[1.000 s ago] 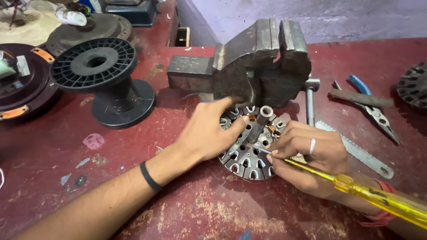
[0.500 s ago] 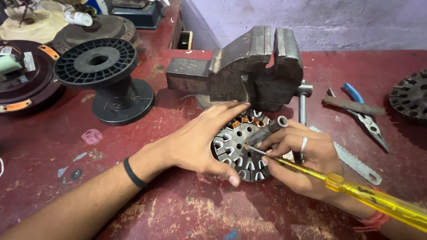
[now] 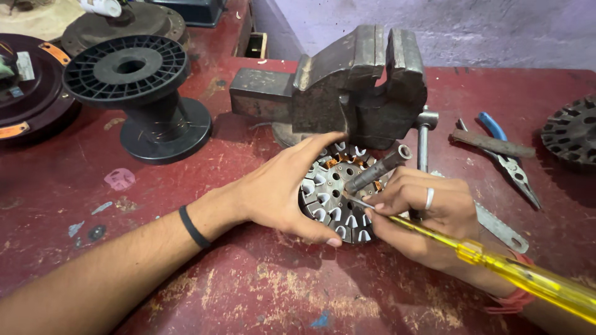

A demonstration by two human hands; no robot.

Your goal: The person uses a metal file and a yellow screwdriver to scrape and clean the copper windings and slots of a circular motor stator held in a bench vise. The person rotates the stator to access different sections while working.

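A round slotted metal stator (image 3: pixel 338 192) with white slot liners and a central shaft lies on the red bench in front of a grey bench vise (image 3: pixel 354 87). My left hand (image 3: pixel 279 189) grips the stator's left rim, thumb below and fingers over its top. My right hand (image 3: pixel 425 214), with a ring on one finger, holds a yellow-handled screwdriver (image 3: pixel 515 273). The metal tip of the screwdriver touches the stator's face near the shaft.
A black plastic spool (image 3: pixel 139 93) stands at the left, with dark round parts (image 3: pixel 31 80) behind it. Blue-handled pliers (image 3: pixel 506 158), a rusty bar (image 3: pixel 493 144) and a flat metal blade (image 3: pixel 500 226) lie at the right. Another slotted disc (image 3: pixel 571 130) sits at the right edge.
My left hand has shifted from covering the stator's top to gripping its left rim. The screwdriver tip has moved in toward the shaft, and the view has come closer.
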